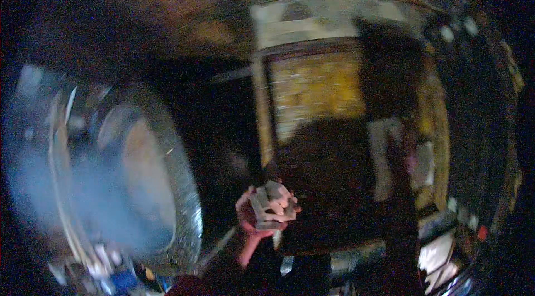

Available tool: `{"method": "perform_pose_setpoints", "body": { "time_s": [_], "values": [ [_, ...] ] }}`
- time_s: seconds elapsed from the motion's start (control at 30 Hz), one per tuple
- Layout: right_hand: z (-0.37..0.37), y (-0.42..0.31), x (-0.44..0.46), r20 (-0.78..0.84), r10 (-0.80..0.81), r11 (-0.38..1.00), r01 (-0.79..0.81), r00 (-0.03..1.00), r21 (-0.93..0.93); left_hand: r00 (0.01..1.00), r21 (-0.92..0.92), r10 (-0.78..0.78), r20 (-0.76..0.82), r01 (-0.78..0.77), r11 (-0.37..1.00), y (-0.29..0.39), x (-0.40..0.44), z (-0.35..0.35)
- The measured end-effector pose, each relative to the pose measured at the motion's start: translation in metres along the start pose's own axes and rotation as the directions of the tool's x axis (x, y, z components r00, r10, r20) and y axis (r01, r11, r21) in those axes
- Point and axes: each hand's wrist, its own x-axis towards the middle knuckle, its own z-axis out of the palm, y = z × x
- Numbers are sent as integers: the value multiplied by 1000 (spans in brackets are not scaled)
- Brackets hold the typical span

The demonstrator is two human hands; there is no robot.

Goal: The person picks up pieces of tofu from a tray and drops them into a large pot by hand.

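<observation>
My left hand (246, 221) is low in the middle of the head view, its forearm rising from the lower left. Its fingers look curled around several grey-brown blocky pieces (266, 198). Blur and dim light hide what these pieces are made of. I cannot make out my right hand anywhere. Left of the hand, apart from it, is a large round metal-rimmed vessel (192, 207) with a pale brown inside and bluish smoke or steam over it.
Beyond the hand is a wooden-framed panel (320, 87) with a lit yellow surface and deep shadow across it. Blurred pale items (437, 254) and a small red thing (482, 233) lie at lower right. A blue object (123, 280) is at lower left.
</observation>
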Motion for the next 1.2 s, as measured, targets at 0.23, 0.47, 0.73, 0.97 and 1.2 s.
{"method": "perform_pose_setpoints", "body": {
  "time_s": [0.23, 0.47, 0.73, 0.97, 1.2],
  "values": [
    [13, 9, 0, -18, -66, 995, 67, 998, 72, 738, 757, 644, -203, -299, 581, 226, -209, -30],
    [9, 24, -3, -17, -65, 987, 67, 998, 144, 455, 585, 512, -729, 25, 810, 342, -319, -163],
    [-52, -11, -60, -29, -3, 903, 16, 1000, 429, 314, 902, 900, 304, 210, -378, 158, -154, 15],
    [-42, -113, -164, 484, -481, 483, -240, 731, 842, 949, 696, 237, -209, -26, 718, 12, -17, -61],
    [-23, -75, -133, -81, -543, 712, 510, 836, 482, 998, 293, -51, -39, 60, 954, -28, 36, -61]
  ]
}}
